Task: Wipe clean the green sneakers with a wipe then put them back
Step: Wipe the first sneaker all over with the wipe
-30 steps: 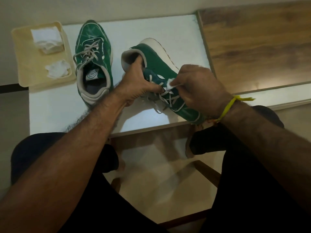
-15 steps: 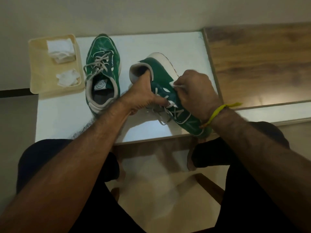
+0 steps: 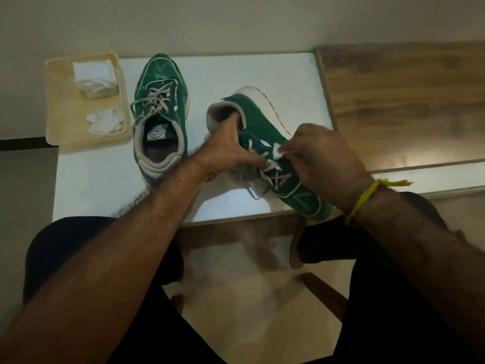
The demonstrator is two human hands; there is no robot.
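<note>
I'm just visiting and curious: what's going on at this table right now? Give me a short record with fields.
Activity: wiping a green sneaker
Held sneaker: green lace-up sneaker with pale sole, tipped on its side
Left hand: left hand grips the sneaker at its opening
Right hand: right hand pinches a small white wipe against the laces
Other sneaker: second green sneaker, upright on the white table, untouched
Tray: cream plastic tray at the table's left, holding folded white wipes and a crumpled wipe

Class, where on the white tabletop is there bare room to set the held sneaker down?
Bare tabletop lies beyond the held sneaker, right of the other sneaker. Crowded left: tray meets that sneaker.
</note>
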